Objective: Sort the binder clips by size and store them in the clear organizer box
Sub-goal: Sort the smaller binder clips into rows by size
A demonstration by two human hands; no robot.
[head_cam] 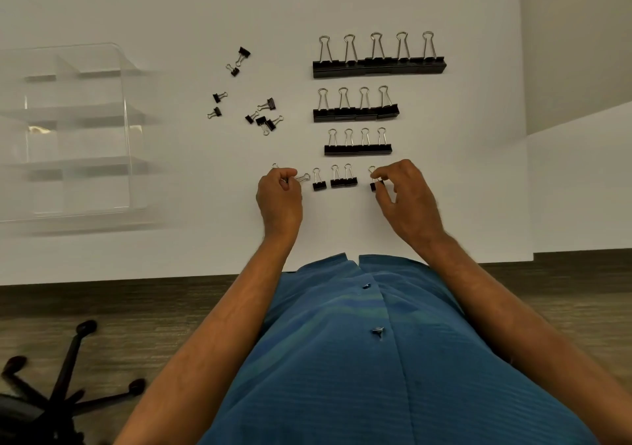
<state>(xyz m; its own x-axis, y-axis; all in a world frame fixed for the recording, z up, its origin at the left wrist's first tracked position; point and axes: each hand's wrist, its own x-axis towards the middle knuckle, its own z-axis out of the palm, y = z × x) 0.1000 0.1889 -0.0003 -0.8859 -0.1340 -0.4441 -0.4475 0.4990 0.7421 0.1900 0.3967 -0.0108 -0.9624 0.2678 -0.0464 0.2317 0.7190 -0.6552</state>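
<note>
White tabletop (478,188) fills most of the view, with wood-look floor and a chair base (65,386) below its near edge. Taking the clear organizer box (68,130) as landmark: it sits empty at the far left, and a scatter of the smallest clips (263,118) lies just to its right. Farther right stand three finished rows, the largest clips (379,65) at the back, then a middle row (355,111) and a third row (357,148). Nearest the person, a fourth row of small clips (337,181) is being set out. The left hand (278,191) is curled round a clip or two — wire loops poke out — while the right hand (407,195) pinches one small clip (376,183) by its wire handle. These look light, rigid and springy; the wire handles or the black body's sides seem the surest hold.
</note>
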